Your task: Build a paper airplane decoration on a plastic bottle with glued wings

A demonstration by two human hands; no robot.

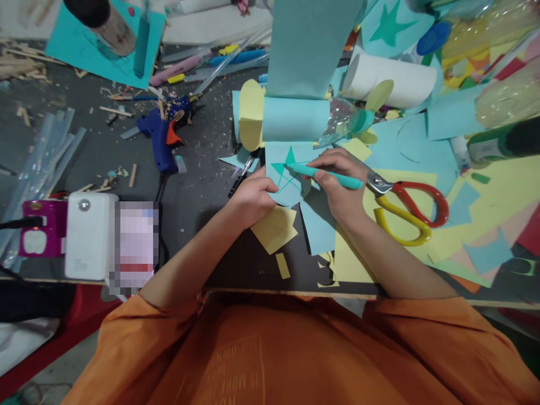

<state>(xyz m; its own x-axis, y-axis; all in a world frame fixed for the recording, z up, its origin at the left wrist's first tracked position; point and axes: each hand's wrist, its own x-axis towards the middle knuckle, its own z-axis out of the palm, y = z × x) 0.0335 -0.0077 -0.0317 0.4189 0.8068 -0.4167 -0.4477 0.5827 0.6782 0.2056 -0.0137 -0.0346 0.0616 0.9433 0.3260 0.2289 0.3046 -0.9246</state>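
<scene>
In my right hand (pixel 340 179) is a teal marker (pixel 348 180), its tip on a green star (pixel 289 159) drawn on the rounded end of a light blue paper wing (pixel 291 197). The star is partly coloured in; its lower part is outline only. My left hand (pixel 253 198) pinches the lower left edge of that wing. The wing belongs to a plane-like model whose body is a plastic bottle (pixel 342 115) wrapped in light blue paper (pixel 295 119). A yellow paper oval (pixel 251 115) stands at its left end, and a yellow propeller shape (pixel 379 95) is by the cap.
Red-and-yellow scissors (pixel 422 205) lie right of my right hand on paper scraps. A blue glue gun (pixel 162 140), glue sticks (pixel 50 152) and a white power bank (pixel 89 236) are at left. A white paper roll (pixel 390 80) and bottles stand at upper right.
</scene>
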